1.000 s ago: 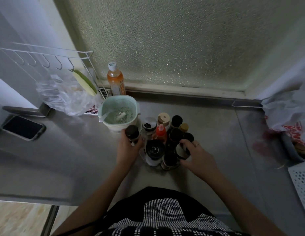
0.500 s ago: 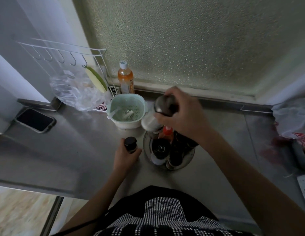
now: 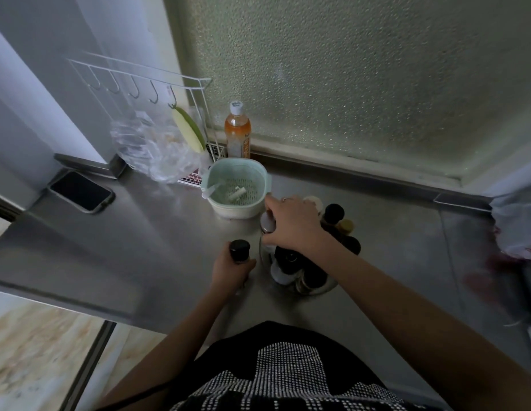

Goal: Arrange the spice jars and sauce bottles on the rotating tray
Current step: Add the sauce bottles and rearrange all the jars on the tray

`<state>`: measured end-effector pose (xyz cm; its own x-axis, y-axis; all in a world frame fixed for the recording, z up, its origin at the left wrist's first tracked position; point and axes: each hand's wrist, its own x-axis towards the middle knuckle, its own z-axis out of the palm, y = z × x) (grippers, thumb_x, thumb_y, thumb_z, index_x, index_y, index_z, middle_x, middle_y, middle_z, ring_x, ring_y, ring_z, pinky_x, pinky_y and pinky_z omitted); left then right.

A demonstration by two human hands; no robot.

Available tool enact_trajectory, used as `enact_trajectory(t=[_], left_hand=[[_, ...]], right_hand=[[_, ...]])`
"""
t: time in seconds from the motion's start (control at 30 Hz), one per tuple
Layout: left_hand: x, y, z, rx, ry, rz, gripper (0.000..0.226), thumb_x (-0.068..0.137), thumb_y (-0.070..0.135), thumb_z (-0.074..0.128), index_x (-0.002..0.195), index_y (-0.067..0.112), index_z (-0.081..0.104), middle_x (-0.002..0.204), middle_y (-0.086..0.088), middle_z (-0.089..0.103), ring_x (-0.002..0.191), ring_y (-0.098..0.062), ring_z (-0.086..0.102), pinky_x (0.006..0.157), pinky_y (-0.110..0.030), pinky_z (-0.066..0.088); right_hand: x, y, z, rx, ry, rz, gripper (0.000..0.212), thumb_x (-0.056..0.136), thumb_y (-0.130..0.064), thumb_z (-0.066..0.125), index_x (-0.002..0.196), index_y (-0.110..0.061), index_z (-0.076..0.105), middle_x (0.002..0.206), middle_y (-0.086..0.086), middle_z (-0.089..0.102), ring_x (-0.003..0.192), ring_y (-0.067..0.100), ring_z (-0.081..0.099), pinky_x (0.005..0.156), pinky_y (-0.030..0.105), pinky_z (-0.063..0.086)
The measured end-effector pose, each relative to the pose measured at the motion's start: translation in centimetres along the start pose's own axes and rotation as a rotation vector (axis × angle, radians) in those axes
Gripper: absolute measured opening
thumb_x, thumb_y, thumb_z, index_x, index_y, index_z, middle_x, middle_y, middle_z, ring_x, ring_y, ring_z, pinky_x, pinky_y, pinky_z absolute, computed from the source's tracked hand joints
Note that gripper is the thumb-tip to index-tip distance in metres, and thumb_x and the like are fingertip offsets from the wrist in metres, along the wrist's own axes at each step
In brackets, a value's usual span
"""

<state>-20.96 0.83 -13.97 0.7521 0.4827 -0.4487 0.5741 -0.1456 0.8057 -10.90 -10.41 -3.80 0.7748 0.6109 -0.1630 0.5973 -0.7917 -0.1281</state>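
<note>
A round rotating tray [image 3: 326, 289] sits on the steel counter, crowded with several dark-capped spice jars and sauce bottles [image 3: 335, 212]. My left hand [image 3: 231, 271] stands just left of the tray, wrapped around a small black-capped jar [image 3: 240, 250] resting upright on the counter. My right hand [image 3: 293, 223] reaches over the tray's far left side and is closed on a grey-lidded jar [image 3: 267, 223], which is low among the others. My right forearm hides the middle of the tray. A white bottle with a black top [image 3: 283, 266] stands at the tray's near side.
A pale green strainer basket [image 3: 237, 188] stands right behind the tray. An orange drink bottle [image 3: 237, 132] stands by the frosted window. A wire rack with hooks [image 3: 145, 84], a clear plastic bag [image 3: 157, 152] and a phone [image 3: 80, 191] are at the left. A white plastic bag [image 3: 519, 226] lies at right.
My right hand lifted the grey-lidded jar off the tray, then lowered it to the tray's far left side. My left hand kept hold of the black-capped jar on the counter.
</note>
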Motion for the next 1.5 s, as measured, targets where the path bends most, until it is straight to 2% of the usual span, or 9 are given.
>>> enact_trajectory(t=[0.47, 0.57, 0.73, 0.83, 1.0, 1.1, 1.23, 1.37, 1.5], left_hand=[[2.2, -1.4, 2.9, -0.004, -0.125, -0.125, 0.058, 0.037, 0.040, 0.074, 0.089, 0.016, 0.064, 0.086, -0.010, 0.068, 0.090, -0.025, 0.066, 0.080, -0.037, 0.052], [1.6, -0.7, 2.6, 0.000, -0.108, -0.125, 0.035, 0.064, 0.017, 0.079, 0.095, 0.014, 0.064, 0.087, -0.007, 0.063, 0.088, -0.019, 0.060, 0.075, -0.027, 0.043], [1.6, -0.9, 2.5, 0.001, -0.098, -0.110, 0.028, 0.069, 0.016, 0.077, 0.092, 0.013, 0.062, 0.086, -0.009, 0.063, 0.094, -0.025, 0.063, 0.075, -0.028, 0.043], [1.8, -1.0, 2.3, 0.030, -0.096, -0.128, 0.029, 0.068, 0.018, 0.077, 0.093, 0.011, 0.063, 0.097, -0.017, 0.068, 0.097, -0.028, 0.064, 0.080, -0.033, 0.046], [2.0, -0.9, 2.4, 0.037, -0.097, -0.128, 0.029, 0.067, 0.018, 0.075, 0.094, 0.014, 0.065, 0.096, -0.013, 0.070, 0.095, -0.026, 0.064, 0.079, -0.030, 0.046], [1.9, -0.6, 2.4, 0.046, -0.096, -0.108, 0.024, 0.068, 0.017, 0.073, 0.090, 0.018, 0.065, 0.088, -0.007, 0.067, 0.089, -0.021, 0.062, 0.077, -0.027, 0.044], [2.4, -0.5, 2.4, 0.079, -0.093, -0.106, 0.024, 0.067, 0.016, 0.072, 0.090, 0.017, 0.066, 0.088, -0.009, 0.068, 0.089, -0.023, 0.064, 0.075, -0.027, 0.044], [3.3, -0.1, 1.9, 0.075, -0.063, -0.122, 0.022, 0.066, 0.019, 0.074, 0.084, 0.014, 0.062, 0.082, -0.008, 0.066, 0.087, -0.026, 0.065, 0.073, -0.029, 0.047], [3.6, 0.7, 1.8, 0.032, -0.007, -0.125, 0.022, 0.070, 0.020, 0.074, 0.086, 0.008, 0.064, 0.079, -0.009, 0.067, 0.079, -0.023, 0.062, 0.070, -0.028, 0.043]], right_hand=[[2.2, -1.4, 1.2, -0.218, -0.245, 0.145, 0.059, 0.080, -0.039, 0.063, 0.129, -0.018, 0.039, 0.124, 0.011, 0.057, 0.120, 0.032, 0.045, 0.100, 0.045, 0.029], [1.0, 0.2, -1.5, 0.034, -0.047, 0.136, 0.042, 0.084, -0.050, 0.054, 0.115, -0.021, 0.049, 0.109, 0.007, 0.063, 0.105, 0.029, 0.056, 0.094, 0.045, 0.036], [-2.9, 7.7, -4.0, 0.428, 0.349, 0.318, 0.014, 0.090, -0.025, 0.049, 0.101, -0.024, 0.057, 0.098, 0.004, 0.069, 0.087, 0.027, 0.063, 0.081, 0.040, 0.051], [-6.8, 11.3, 0.0, 0.538, 0.203, 0.570, 0.020, 0.089, -0.015, 0.050, 0.108, -0.014, 0.055, 0.101, 0.015, 0.064, 0.081, 0.026, 0.055, 0.076, 0.035, 0.045], [-10.4, 10.5, 6.5, 1.118, -0.071, 0.959, 0.046, 0.096, -0.051, 0.032, 0.104, -0.010, 0.049, 0.101, 0.019, 0.062, 0.083, 0.035, 0.063, 0.066, 0.036, 0.054], [-9.3, 10.2, 7.8, 1.224, 0.084, 0.985, 0.044, 0.098, -0.048, 0.022, 0.098, -0.016, 0.052, 0.095, 0.018, 0.062, 0.083, 0.036, 0.062, 0.065, 0.039, 0.055], [-9.4, 11.3, 9.9, 0.944, 0.298, 0.865, 0.031, 0.099, -0.028, 0.030, 0.073, -0.027, 0.047, 0.083, 0.021, 0.062, 0.075, 0.037, 0.061, 0.074, 0.053, 0.055], [-11.1, 11.3, 11.5, 0.938, 0.124, 0.792, 0.010, 0.097, -0.018, 0.043, 0.104, -0.024, 0.045, 0.071, 0.009, 0.060, 0.054, 0.020, 0.058, 0.050, 0.028, 0.045], [-11.2, 11.0, 12.0, 1.142, -0.100, 0.907, 0.025, 0.098, -0.026, 0.043, 0.093, -0.004, 0.053, 0.066, 0.009, 0.058, 0.047, 0.018, 0.053, 0.041, 0.021, 0.042]])
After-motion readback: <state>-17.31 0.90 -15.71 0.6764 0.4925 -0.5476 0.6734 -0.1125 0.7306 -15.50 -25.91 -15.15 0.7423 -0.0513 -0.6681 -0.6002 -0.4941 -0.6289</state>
